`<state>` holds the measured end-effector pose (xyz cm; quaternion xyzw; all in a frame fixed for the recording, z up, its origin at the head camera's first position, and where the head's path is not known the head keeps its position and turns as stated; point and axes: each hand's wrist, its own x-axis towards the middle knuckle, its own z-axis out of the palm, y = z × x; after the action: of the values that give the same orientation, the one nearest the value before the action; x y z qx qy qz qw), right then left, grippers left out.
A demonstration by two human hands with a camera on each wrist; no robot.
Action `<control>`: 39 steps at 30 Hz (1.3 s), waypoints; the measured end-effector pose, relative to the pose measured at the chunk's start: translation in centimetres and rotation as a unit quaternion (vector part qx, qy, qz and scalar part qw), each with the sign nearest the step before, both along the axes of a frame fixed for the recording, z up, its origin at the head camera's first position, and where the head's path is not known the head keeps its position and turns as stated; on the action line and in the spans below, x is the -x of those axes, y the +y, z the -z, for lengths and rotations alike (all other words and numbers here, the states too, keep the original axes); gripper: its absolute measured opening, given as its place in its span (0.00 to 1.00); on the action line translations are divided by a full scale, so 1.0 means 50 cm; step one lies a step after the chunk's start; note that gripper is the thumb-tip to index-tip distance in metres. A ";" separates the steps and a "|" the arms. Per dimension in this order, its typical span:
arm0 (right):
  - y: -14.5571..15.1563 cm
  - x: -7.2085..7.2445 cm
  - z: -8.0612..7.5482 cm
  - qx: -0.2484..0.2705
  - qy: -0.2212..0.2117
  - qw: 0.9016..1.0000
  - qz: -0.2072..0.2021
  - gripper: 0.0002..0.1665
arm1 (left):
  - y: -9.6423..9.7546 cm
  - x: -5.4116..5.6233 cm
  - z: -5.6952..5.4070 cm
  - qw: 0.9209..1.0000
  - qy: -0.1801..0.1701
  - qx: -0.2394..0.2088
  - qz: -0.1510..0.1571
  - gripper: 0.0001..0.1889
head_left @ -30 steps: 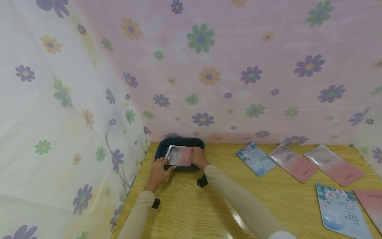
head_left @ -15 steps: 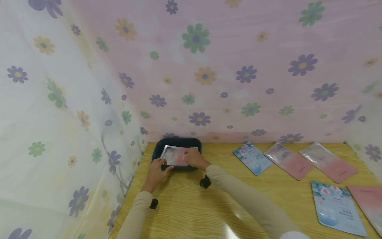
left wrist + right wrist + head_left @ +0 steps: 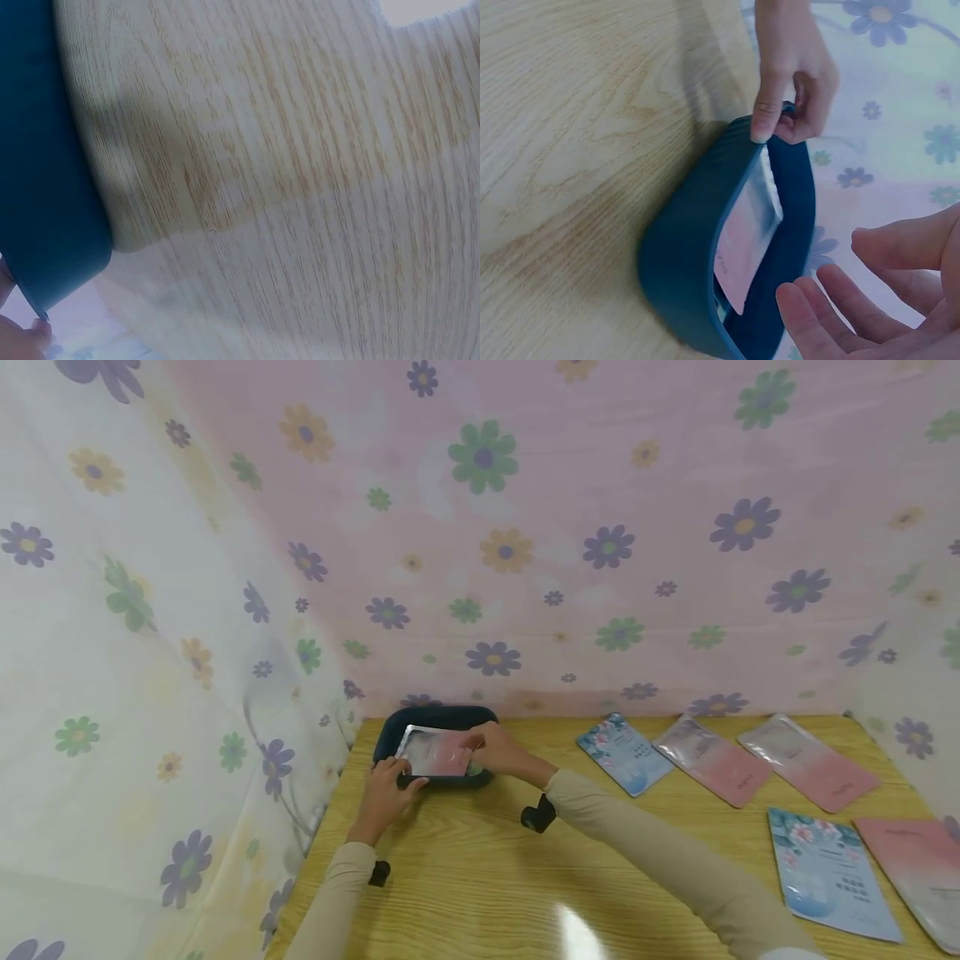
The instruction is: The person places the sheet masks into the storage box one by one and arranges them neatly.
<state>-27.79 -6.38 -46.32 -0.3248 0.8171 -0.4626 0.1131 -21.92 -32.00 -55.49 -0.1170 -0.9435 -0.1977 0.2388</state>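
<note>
A dark teal plastic basket [image 3: 438,783] stands at the back left of the table. In it lies a pink and silver foil packet [image 3: 433,752]; a sliver of something bluish-green shows under its right end. My left hand [image 3: 381,793] grips the basket's near left rim, thumb outside, as the right wrist view shows of the left hand [image 3: 799,82]. Over the packet's right end is my right hand [image 3: 504,755]. In the right wrist view the right hand [image 3: 896,292] has its fingers spread and relaxed, holding nothing, apart from the packet [image 3: 746,244].
On the table's right lie a blue floral packet [image 3: 624,754], two pink and silver packets [image 3: 712,761], [image 3: 808,762] and, nearer, another blue packet [image 3: 834,875] beside a pink one [image 3: 911,868]. A flowered curtain [image 3: 555,527] hangs behind and to the left.
My right hand has let go of the packet and drawn back to the right and up. The left hand keeps its hold on the rim. The whole head view has shifted slightly.
</note>
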 end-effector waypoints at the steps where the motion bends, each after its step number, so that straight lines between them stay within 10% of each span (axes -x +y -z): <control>1: 0.009 -0.001 -0.002 -0.002 -0.002 1.000 -0.001 0.14 | 0.000 0.001 -0.001 1.000 -0.001 0.001 0.002 0.18; 25: 0.244 -0.043 -0.061 -0.006 -0.091 0.996 0.000 0.12 | -0.007 -0.007 -0.006 0.998 0.052 0.011 0.014 0.19; 39: 0.366 -0.063 -0.050 -0.019 -0.088 0.995 0.035 0.09 | 0.006 -0.009 -0.001 1.000 0.022 0.003 0.012 0.18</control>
<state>-24.66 11.94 -43.80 -0.2524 0.8233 -0.4774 0.1746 -21.50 -31.68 -55.41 -0.1330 -0.9371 -0.1950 0.2570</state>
